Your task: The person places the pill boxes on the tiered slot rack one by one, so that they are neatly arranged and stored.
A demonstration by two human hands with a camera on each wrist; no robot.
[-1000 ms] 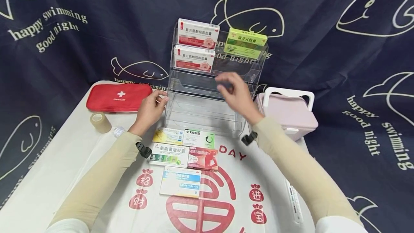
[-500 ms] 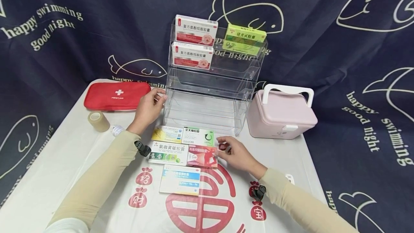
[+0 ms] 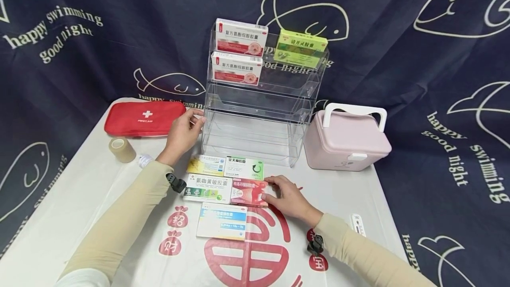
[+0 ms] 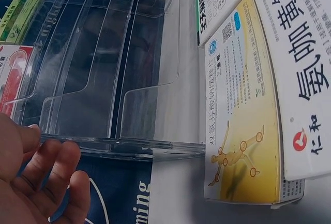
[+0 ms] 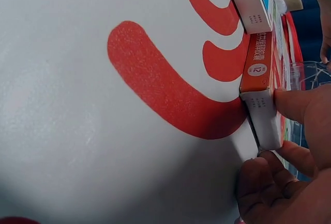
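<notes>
A clear tiered display rack (image 3: 249, 141) stands at the back of the table. My left hand (image 3: 184, 134) holds its left side edge; in the left wrist view the thumb and curled fingertips meet at that edge. My right hand (image 3: 288, 198) grips the right end of a red medicine box (image 3: 248, 191), which lies flat. In the right wrist view, thumb and forefinger span the white end of this box. Around it lie a green-and-white box (image 3: 244, 168), a yellow box (image 3: 206, 165), a white-and-green box (image 3: 207, 188) and a blue-and-white box (image 3: 222, 221).
Two white-and-red boxes, upper (image 3: 241, 38) and lower (image 3: 237, 69), and a light green box (image 3: 300, 49) stand in the rack's upper tiers. A red first-aid pouch (image 3: 144, 118) and tape roll (image 3: 122, 149) lie left. A pink lidded case (image 3: 346, 143) and white thermometer (image 3: 357, 224) are right.
My right hand has come down from in front of the rack to the red medicine box, and its fingers have closed on the box's right end. My left hand stays at the rack's side.
</notes>
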